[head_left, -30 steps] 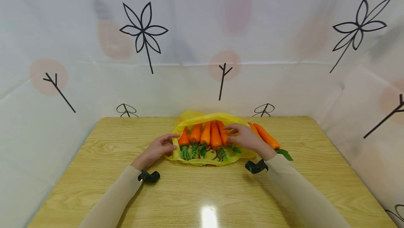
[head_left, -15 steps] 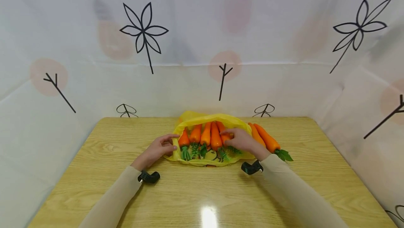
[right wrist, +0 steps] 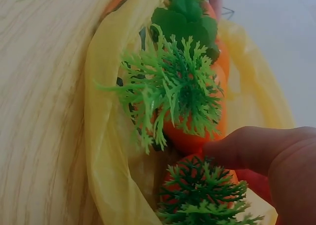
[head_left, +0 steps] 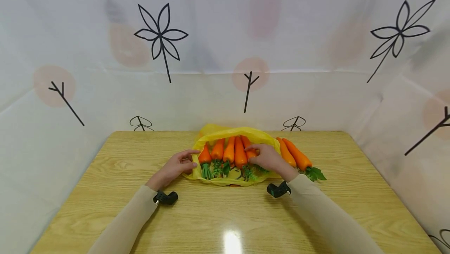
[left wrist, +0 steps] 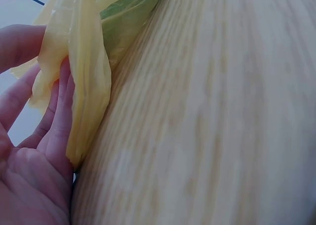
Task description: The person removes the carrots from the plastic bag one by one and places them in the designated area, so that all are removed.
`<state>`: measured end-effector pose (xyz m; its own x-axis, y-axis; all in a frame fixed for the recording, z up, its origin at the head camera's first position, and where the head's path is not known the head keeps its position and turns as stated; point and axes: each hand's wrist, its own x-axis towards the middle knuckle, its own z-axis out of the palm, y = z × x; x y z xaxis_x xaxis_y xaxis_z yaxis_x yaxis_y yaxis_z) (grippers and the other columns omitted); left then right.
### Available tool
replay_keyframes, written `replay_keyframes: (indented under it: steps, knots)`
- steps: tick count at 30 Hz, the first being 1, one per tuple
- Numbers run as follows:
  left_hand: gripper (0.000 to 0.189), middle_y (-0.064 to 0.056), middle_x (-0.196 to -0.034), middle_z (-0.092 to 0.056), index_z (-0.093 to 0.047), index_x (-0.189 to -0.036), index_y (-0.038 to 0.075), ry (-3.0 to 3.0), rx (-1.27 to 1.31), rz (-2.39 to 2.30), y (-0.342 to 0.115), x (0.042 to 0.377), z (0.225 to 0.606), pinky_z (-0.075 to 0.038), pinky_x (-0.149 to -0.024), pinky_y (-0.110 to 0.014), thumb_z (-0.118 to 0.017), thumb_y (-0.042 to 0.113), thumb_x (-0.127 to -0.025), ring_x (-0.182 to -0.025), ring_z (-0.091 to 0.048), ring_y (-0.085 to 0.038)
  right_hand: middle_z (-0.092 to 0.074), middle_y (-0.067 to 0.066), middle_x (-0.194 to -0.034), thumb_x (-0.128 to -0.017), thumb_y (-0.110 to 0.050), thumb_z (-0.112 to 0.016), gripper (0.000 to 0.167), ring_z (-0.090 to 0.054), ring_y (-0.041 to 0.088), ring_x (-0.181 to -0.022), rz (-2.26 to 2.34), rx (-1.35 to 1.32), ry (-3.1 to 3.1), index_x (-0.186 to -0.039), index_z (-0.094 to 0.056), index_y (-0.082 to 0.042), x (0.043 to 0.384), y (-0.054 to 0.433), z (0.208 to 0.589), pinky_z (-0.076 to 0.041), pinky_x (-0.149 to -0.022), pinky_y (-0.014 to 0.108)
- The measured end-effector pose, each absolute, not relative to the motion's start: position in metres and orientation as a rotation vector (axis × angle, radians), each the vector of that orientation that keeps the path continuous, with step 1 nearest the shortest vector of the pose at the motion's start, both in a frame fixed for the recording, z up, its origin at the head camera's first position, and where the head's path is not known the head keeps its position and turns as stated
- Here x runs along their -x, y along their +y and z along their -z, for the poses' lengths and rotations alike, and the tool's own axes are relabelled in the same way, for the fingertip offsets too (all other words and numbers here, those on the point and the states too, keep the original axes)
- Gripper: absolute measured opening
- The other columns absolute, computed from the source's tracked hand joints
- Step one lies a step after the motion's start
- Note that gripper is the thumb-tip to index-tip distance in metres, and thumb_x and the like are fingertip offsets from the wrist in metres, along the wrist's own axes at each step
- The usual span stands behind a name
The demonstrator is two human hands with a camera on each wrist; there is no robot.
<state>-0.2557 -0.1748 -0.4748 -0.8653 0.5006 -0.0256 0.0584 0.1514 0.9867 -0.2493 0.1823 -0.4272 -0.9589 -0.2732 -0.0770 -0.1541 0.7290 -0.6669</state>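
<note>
A yellow plastic bag (head_left: 242, 131) lies on the table with its mouth facing me and several orange carrots (head_left: 229, 150) with green tops side by side inside. My left hand (head_left: 173, 169) holds the left edge of the mouth; in the left wrist view, thumb and fingers sit on either side of the thin yellow film (left wrist: 89, 76). Inside the opening, my right hand (head_left: 268, 158) grips the rightmost carrot (head_left: 245, 142) in the row. The right wrist view has the thumb (right wrist: 242, 146) against that carrot, above its feathery leaves (right wrist: 202, 198). The right fingers are mostly hidden there.
Two more carrots (head_left: 297, 154) lie outside the bag, just right of it, one with broad green leaves (head_left: 315, 173). The wooden table (head_left: 211, 219) ends at a patterned cloth backdrop (head_left: 211, 90) behind the bag, and cloth also hangs at both sides.
My right hand has moved a little left and down, and its fingers have closed around the rightmost carrot in the bag. The left hand stays on the bag's edge.
</note>
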Motion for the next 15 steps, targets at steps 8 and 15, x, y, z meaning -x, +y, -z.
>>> replay_keyframes:
  steps: [8, 15]
  knots:
    - [0.052, -0.012, -0.101, -0.044, -0.049, -0.146, 0.007, 2.091, -0.536, -1.762, -0.1745, 0.2563, 0.4761, -0.046, -0.068, -0.032, -0.066, 0.013, -0.097, -0.072, -0.05, -0.018, -0.056, 0.002, -0.069, -0.088, -0.014, -0.068, 0.04, -0.028, 0.012, -0.046, 1.099, 0.307, 2.74, -0.128, -0.066, -0.012, 0.2492, 0.1826, 0.4306, -0.031, -0.05, 0.028]
    - [0.052, -0.013, -0.1, -0.045, -0.049, -0.146, 0.007, 2.092, -0.548, -1.763, -0.1753, 0.2575, 0.4772, -0.047, -0.068, -0.032, -0.067, 0.014, -0.097, -0.072, -0.05, -0.018, -0.064, 0.013, -0.113, -0.089, -0.015, -0.07, 0.038, -0.032, 0.014, -0.051, 1.154, 0.314, 2.77, -0.126, -0.067, -0.012, 0.2474, 0.1832, 0.4279, -0.035, -0.056, 0.031]
